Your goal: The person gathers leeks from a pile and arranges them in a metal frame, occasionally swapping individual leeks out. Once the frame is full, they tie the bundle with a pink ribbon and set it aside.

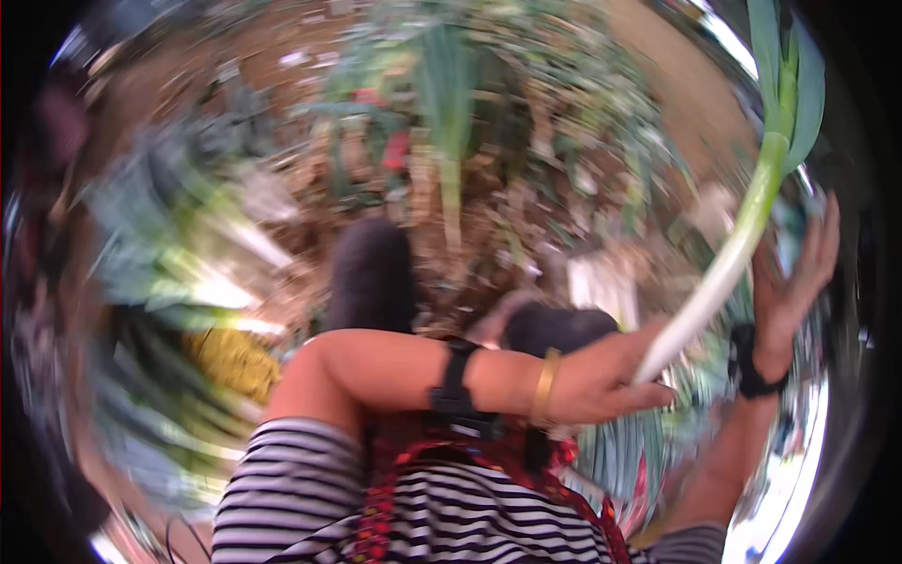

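Note:
My left hand reaches across my body to the right and grips the white root end of a long leek. The leek slants up and away to the right, its green leaves running out at the upper edge. Beside its stalk my right hand is raised with fingers apart and nothing seen in them. Whether it touches the leek's leaves I cannot tell. Both wrists carry black straps, and a yellow bangle circles the left one.
At the left lies a heap of leeks, with a yellow item beside it. A single leek lies ahead on ground strewn with leaf scraps. More leeks lie at the lower right. Two dark shapes, perhaps shoes, are blurred.

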`<action>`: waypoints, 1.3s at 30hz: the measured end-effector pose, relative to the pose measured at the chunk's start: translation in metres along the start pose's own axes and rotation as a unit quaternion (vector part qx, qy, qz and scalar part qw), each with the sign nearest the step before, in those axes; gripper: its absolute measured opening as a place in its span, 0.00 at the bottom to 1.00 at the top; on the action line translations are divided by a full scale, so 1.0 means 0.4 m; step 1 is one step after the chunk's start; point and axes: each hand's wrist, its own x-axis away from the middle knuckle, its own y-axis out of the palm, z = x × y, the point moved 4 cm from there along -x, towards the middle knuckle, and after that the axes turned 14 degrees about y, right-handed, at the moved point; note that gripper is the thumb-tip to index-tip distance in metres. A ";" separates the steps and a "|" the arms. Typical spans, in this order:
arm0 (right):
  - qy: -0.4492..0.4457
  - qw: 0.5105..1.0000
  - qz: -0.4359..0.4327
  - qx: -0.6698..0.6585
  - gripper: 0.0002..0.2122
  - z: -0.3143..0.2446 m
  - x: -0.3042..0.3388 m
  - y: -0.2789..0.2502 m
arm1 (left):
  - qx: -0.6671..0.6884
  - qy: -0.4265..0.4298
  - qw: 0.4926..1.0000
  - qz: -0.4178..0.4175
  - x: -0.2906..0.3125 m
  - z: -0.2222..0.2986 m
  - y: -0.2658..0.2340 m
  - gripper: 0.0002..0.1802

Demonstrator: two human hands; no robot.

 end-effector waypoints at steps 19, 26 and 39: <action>0.467 0.707 -0.520 0.110 0.21 0.153 0.959 -0.116 | -0.692 0.039 0.578 -0.432 -0.230 -0.682 -0.105 0.21; 0.510 0.560 -0.651 -0.057 0.20 -0.013 1.093 0.150 | -0.644 -0.040 0.534 -0.546 -0.072 -0.853 -0.218 0.25; 0.496 0.575 -0.640 -0.119 0.18 -0.077 1.202 0.305 | -0.612 -0.176 0.527 -0.563 0.002 -1.006 -0.258 0.24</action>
